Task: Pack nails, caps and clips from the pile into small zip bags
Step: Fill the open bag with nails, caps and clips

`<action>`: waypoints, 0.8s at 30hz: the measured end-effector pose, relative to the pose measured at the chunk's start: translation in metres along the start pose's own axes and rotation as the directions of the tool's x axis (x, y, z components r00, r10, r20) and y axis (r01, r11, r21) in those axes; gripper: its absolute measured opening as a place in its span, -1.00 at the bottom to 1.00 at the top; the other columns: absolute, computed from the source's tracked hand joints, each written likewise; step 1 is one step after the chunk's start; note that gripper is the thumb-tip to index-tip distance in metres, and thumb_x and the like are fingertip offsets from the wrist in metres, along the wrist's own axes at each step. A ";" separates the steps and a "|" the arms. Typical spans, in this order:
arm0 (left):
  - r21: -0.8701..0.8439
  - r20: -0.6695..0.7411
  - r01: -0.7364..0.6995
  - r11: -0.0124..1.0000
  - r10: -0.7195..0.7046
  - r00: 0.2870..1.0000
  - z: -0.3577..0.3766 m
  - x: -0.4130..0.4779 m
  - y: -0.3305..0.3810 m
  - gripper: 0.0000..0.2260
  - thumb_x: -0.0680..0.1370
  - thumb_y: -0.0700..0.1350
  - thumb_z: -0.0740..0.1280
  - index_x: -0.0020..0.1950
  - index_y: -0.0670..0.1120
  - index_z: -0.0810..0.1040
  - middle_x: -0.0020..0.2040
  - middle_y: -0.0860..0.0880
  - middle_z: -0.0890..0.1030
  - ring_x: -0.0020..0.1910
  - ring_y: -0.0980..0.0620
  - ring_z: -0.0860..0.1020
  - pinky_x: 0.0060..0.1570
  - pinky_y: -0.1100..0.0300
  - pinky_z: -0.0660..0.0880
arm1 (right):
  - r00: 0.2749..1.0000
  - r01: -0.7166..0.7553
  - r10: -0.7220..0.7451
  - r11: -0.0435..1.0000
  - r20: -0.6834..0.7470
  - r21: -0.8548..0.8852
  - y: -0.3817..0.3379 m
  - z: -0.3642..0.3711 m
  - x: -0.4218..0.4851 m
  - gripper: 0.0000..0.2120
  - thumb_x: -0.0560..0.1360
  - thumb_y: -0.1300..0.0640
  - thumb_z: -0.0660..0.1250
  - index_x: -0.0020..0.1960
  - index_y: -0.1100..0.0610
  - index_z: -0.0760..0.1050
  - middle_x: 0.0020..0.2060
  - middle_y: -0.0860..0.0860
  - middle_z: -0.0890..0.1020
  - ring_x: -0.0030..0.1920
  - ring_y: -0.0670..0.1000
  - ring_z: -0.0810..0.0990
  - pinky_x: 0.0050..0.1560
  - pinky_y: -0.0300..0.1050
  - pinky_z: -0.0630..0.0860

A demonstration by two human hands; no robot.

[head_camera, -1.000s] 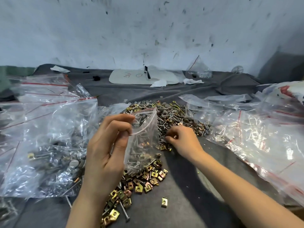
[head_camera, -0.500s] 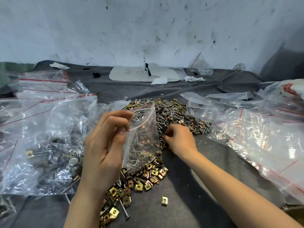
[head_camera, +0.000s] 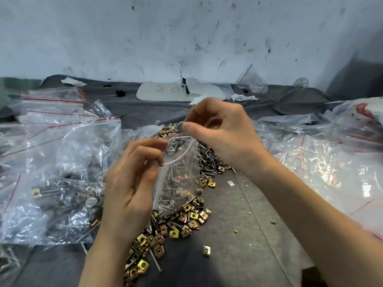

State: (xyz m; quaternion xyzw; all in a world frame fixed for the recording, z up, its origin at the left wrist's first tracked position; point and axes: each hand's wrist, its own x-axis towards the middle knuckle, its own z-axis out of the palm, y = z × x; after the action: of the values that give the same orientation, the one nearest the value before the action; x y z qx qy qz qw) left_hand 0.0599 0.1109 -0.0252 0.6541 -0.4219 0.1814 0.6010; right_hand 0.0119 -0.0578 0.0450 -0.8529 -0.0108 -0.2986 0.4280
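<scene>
Gripping 1 small bag (head_camera: 178, 183) by its rim with left hand (head_camera: 132, 183); pinching a grey piece (head_camera: 179, 125) (kind unclear) above it with right hand (head_camera: 223, 133).

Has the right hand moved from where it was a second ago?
Yes. The right hand, pinching a cap, has lifted off the pile and come left, up to the mouth of the small bag.

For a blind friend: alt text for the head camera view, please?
A left hand holds open a small zip bag of nails; the right hand pinches a small part over its mouth, above a pile of clips.
</scene>
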 end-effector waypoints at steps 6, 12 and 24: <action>-0.025 -0.014 0.018 1.000 -0.018 1.000 -0.001 -0.001 -0.001 -0.86 0.56 -0.12 0.15 -0.05 0.01 0.49 0.12 0.07 0.58 0.17 0.01 0.55 0.09 0.21 0.47 | 0.989 -0.020 0.019 1.000 -0.144 -0.005 0.019 -0.007 0.002 -0.96 0.49 0.10 0.40 -0.09 0.06 0.61 -0.22 -0.12 0.60 -0.25 -0.23 0.53 -0.20 -0.38 0.44; -0.050 -0.041 0.030 0.998 -0.032 0.999 -0.004 -0.001 -0.001 -0.86 0.55 -0.11 0.15 -0.05 0.07 0.48 0.12 0.12 0.58 0.17 0.01 0.55 0.10 0.25 0.45 | 0.934 -0.313 0.357 0.856 0.033 -0.411 0.092 0.028 -0.026 -0.89 0.50 0.15 0.39 0.02 0.07 0.59 -0.04 -0.03 0.62 -0.04 -0.09 0.56 0.10 -0.13 0.51; -0.019 -0.035 0.039 0.999 -0.039 0.999 -0.003 -0.001 0.000 -0.87 0.55 -0.11 0.15 -0.07 0.02 0.48 0.12 0.08 0.59 0.17 0.03 0.55 0.09 0.27 0.45 | 0.961 -0.239 0.205 0.953 -0.186 -0.184 0.085 0.031 -0.028 -0.91 0.47 0.19 0.39 -0.17 0.09 0.49 -0.20 -0.03 0.55 -0.21 -0.05 0.51 -0.14 -0.13 0.50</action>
State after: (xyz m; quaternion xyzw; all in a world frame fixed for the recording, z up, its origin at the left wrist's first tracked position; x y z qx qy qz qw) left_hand 0.0606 0.1140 -0.0250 0.6532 -0.4001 0.1773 0.6179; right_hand 0.0279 -0.0820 -0.0446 -0.8606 0.1514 -0.3175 0.3682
